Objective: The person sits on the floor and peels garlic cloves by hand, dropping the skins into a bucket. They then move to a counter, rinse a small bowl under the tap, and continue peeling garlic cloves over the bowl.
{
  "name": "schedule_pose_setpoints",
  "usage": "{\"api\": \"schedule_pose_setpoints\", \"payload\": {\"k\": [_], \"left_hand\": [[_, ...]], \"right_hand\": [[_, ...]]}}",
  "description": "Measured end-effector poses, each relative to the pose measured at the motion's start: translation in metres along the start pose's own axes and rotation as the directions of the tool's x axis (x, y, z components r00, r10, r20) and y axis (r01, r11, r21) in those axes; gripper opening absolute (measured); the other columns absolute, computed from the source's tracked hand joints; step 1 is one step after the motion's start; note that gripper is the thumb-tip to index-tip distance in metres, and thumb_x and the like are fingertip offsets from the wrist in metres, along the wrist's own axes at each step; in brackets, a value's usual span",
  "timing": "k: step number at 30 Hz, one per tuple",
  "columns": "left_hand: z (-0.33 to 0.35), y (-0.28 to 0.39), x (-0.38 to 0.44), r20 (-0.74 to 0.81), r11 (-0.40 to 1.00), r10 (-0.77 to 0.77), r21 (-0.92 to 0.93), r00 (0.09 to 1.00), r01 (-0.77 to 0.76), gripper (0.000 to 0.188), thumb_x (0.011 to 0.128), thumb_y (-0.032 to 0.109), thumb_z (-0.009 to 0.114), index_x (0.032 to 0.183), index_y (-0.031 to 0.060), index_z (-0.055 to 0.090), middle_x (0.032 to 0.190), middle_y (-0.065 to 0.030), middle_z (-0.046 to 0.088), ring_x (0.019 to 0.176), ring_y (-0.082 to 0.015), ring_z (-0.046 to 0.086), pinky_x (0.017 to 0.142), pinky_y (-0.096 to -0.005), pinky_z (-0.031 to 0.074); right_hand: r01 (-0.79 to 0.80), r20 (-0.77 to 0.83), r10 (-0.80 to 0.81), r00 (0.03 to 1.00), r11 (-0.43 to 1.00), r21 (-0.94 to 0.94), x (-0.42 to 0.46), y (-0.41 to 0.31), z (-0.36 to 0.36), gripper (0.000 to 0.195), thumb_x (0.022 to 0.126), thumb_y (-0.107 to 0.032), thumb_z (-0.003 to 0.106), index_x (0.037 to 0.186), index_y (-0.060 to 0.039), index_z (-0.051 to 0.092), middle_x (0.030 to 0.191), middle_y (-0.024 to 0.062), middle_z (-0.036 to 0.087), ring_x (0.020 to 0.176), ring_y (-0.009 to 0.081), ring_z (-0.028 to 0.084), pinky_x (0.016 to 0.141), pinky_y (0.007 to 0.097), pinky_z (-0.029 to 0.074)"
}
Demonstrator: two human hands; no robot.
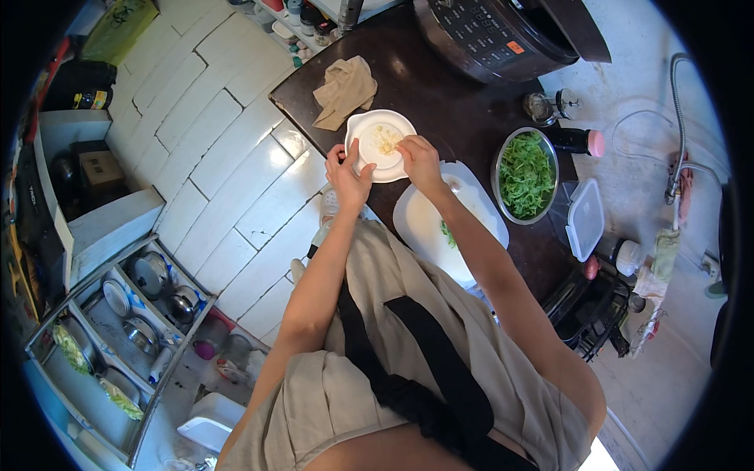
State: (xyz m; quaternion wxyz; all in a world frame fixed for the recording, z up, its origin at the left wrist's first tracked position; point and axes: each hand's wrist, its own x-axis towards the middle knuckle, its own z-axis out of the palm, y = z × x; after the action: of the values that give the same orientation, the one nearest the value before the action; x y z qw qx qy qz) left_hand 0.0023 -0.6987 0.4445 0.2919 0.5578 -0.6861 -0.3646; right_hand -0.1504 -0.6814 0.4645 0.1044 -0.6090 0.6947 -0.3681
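Note:
A shallow white dish (369,128) with a small spout sits near the left edge of the dark countertop. My left hand (350,181) grips its near-left rim, thumb and fingers spread along the edge. Finely chopped pale pieces, apparently garlic (384,138), lie in the dish. Bunched fingertips of my right hand (420,160) pinch at the right side of this pile; how much they hold is hidden. Under my right forearm is a white cutting board (415,215) bearing some green bits (447,234).
A metal bowl of cut greens (528,174) stands right of the board, by a clear container with a white-rimmed lid (586,221). A crumpled tan cloth (347,88) lies behind the dish. Farther back are an electric cooker (483,41), a French press (551,106) and a pink-capped bottle (574,141).

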Motion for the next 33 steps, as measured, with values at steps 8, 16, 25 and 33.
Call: {"api": "schedule_pose_setpoints", "payload": {"k": [8, 16, 25, 33], "left_hand": [[-0.001, -0.001, 0.001, 0.005, 1.000, 0.003, -0.022, 1.000, -0.003, 0.062, 0.058, 0.019, 0.078, 0.116, 0.0125, 0.058, 0.106, -0.0082, 0.044, 0.089, -0.0239, 0.042, 0.084, -0.0347, 0.036], [0.000, 0.000, 0.001, 0.001, 1.000, -0.007, -0.020, 1.000, 0.008, 0.062, 0.058, 0.017, 0.078, 0.116, 0.0140, 0.058, 0.106, -0.0081, 0.044, 0.091, -0.0239, 0.042, 0.085, -0.0344, 0.036], [-0.001, 0.000, 0.002, 0.016, 1.000, -0.001, -0.030, 1.000, 0.001, 0.062, 0.059, 0.016, 0.078, 0.117, 0.0140, 0.058, 0.107, -0.0087, 0.044, 0.092, -0.0246, 0.042, 0.086, -0.0347, 0.036], [0.000, -0.002, 0.002, 0.014, 0.998, -0.011, -0.054, 1.000, 0.011, 0.061, 0.058, 0.016, 0.077, 0.116, 0.0144, 0.058, 0.108, -0.0058, 0.044, 0.095, -0.0240, 0.041, 0.086, -0.0368, 0.033]], "right_hand": [[-0.005, -0.008, 0.005, 1.000, 0.999, 0.044, 0.005, -0.004, 0.002, 0.006, 0.073, 0.000, 0.059, 0.078, 0.0021, 0.063, 0.079, 0.0148, 0.060, 0.072, 0.0305, 0.059, 0.064, 0.0354, 0.048], [-0.117, 0.135, 0.136, 0.981, 0.983, -0.143, 0.005, -0.007, -0.008, 0.017, 0.076, -0.004, 0.057, 0.091, -0.0018, 0.063, 0.083, 0.0146, 0.058, 0.076, 0.0319, 0.059, 0.067, 0.0392, 0.048], [-0.398, 0.160, 0.368, 0.916, 0.884, 0.247, 0.014, -0.004, -0.017, 0.011, 0.071, -0.001, 0.060, 0.082, 0.0003, 0.060, 0.075, 0.0162, 0.058, 0.068, 0.0324, 0.060, 0.062, 0.0381, 0.048], [-0.005, 0.164, -0.004, 0.987, 0.999, 0.050, 0.015, 0.005, -0.016, 0.005, 0.075, -0.002, 0.055, 0.079, 0.0006, 0.056, 0.077, 0.0199, 0.058, 0.071, 0.0381, 0.057, 0.061, 0.0420, 0.047]]}}
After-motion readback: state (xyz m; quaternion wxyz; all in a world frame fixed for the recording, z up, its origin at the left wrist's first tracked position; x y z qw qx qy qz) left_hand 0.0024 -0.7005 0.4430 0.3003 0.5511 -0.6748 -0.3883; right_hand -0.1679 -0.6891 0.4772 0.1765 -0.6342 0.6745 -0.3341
